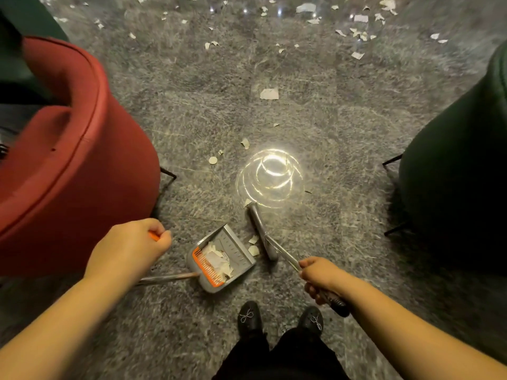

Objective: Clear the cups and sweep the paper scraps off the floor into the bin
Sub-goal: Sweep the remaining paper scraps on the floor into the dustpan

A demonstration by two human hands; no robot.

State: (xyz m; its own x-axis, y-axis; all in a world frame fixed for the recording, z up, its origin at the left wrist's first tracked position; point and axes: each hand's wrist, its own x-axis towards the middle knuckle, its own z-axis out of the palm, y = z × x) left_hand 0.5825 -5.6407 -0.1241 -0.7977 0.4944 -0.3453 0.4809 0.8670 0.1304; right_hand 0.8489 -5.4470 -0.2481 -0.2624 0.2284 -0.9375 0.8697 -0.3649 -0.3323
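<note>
glossy stone floor (192, 119), grey plastic dustpan (236, 250), paper scraps (269, 94).

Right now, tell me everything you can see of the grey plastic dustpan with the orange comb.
The grey plastic dustpan sits on the speckled grey floor, its open mouth facing the grey broom head. An orange toothed comb lines its back edge. Torn white paper scraps lie inside. A long metal handle runs toward the left hand, which grips its orange end.

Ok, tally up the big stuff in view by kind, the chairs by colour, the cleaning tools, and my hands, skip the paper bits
Red chairs: 1
Green chairs: 1 at the right; a dark shape at top left may be another, cannot tell
Dustpans: 1
Brooms: 1
Hands: 2, left hand and right hand
Total: 6
</note>
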